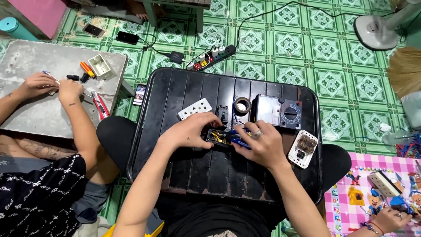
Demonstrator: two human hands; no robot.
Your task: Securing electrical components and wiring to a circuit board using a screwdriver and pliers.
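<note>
My left hand (189,131) and my right hand (258,142) meet over a small black electrical box (218,137) with yellow and blue wires, on a black slatted table (184,162). The left hand holds the box from the left. My right hand grips a blue-handled tool (239,141) at the box's right side. A ring shows on the right hand.
On the table lie a white outlet plate (194,108), a tape roll (242,105), a multimeter (278,110) and a white switch module (303,149). Another person's hands (52,85) work on a grey board at left. A third hand (390,218) rests on a pink mat. A power strip (211,57) lies beyond.
</note>
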